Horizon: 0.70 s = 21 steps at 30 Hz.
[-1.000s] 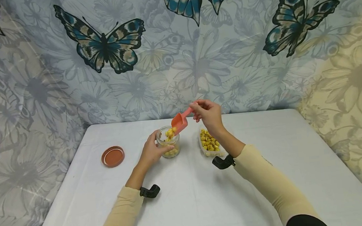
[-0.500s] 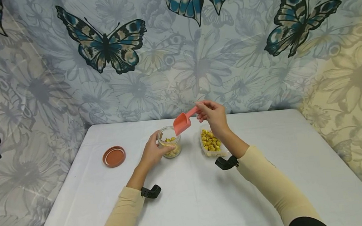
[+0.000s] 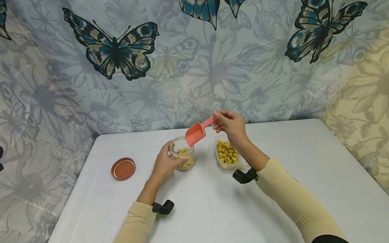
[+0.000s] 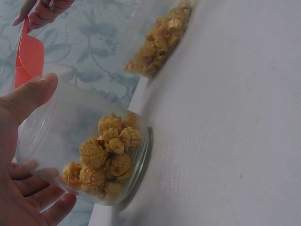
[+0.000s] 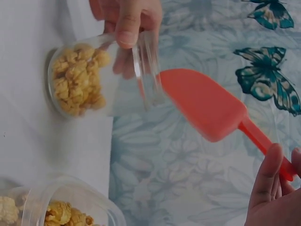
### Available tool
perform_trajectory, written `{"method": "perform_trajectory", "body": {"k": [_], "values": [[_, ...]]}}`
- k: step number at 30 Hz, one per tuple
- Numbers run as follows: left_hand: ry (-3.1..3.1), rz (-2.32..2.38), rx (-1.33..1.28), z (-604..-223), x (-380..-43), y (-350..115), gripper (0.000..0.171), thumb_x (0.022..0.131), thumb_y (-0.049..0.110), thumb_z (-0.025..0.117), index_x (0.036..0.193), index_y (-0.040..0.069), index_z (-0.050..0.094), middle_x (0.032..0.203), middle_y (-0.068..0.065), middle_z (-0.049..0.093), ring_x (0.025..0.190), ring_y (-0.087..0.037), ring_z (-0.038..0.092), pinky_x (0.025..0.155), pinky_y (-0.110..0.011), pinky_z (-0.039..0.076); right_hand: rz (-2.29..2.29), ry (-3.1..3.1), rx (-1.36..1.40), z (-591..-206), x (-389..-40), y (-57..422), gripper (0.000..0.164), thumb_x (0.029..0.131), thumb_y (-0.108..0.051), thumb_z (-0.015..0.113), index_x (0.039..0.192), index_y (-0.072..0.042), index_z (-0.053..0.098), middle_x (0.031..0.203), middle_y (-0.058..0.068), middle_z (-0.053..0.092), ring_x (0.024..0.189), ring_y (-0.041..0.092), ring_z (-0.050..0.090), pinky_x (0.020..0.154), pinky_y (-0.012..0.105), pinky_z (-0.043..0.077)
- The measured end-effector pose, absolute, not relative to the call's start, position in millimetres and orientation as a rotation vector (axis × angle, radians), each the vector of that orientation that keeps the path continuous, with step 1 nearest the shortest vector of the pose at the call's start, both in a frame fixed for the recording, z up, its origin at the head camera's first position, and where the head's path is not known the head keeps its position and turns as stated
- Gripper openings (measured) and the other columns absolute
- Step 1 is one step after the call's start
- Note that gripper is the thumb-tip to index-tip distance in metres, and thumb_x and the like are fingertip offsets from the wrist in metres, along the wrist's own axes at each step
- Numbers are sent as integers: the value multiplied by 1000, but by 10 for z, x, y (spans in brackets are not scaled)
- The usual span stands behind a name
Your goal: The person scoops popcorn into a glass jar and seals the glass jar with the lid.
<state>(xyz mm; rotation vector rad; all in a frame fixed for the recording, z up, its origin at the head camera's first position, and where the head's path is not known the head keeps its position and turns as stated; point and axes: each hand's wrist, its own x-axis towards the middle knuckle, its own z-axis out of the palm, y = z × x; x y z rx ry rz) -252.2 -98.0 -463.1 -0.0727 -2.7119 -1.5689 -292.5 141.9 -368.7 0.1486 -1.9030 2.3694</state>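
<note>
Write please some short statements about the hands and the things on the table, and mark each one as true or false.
1. The left hand grips the jar. True.
2. The jar is full to the rim. False: popcorn fills only its lower part.
3. The right hand holds the scoop by its handle. True.
4. The scoop is heaped with popcorn. False: its bowl is bare.
5. The lid lies on the table, left of the jar. True.
</note>
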Motion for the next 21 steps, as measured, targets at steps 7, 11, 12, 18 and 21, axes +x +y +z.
{"method": "perform_trajectory", "body": {"k": [7, 11, 12, 18, 21], "values": [[-2691, -1613, -74, -4596, -2504, -964, 92, 75, 35, 84, 147, 5, 36, 143, -16, 47, 134, -32, 45, 110, -50, 41, 2330, -1935, 133, -3718, -2928, 1438, 29, 89, -22, 72, 102, 3, 66, 69, -2, 69, 52, 9, 62, 50, 20, 54], [-2707, -1607, -74, -4575, -2496, -953, 92, 74, 34, 85, 147, 4, 36, 143, -18, 47, 135, -33, 44, 113, -52, 36, 2323, -1942, 112, -3734, -2926, 1450, 26, 89, -23, 72, 100, 1, 66, 69, -2, 69, 52, 9, 62, 50, 20, 54], [-2714, -1597, -72, -4574, -2498, -952, 92, 74, 33, 85, 147, 4, 36, 143, -18, 47, 135, -33, 44, 113, -52, 36, 2325, -1942, 109, -3736, -2925, 1452, 26, 90, -22, 71, 100, 1, 66, 69, -2, 69, 52, 9, 62, 50, 20, 54], [-2753, -1530, -81, -4542, -2517, -962, 93, 74, 34, 85, 146, 1, 35, 140, -20, 48, 133, -35, 46, 112, -53, 36, 2338, -1943, 91, -3726, -2916, 1450, 24, 91, -19, 69, 102, 2, 65, 69, -2, 69, 52, 9, 62, 50, 20, 54], [-2775, -1502, -80, -4524, -2526, -971, 96, 73, 36, 85, 147, 1, 34, 140, -20, 48, 133, -36, 45, 112, -54, 36, 2351, -1938, 68, -3713, -2914, 1449, 21, 91, -18, 69, 101, 0, 65, 68, -2, 69, 52, 9, 62, 50, 19, 54]]}}
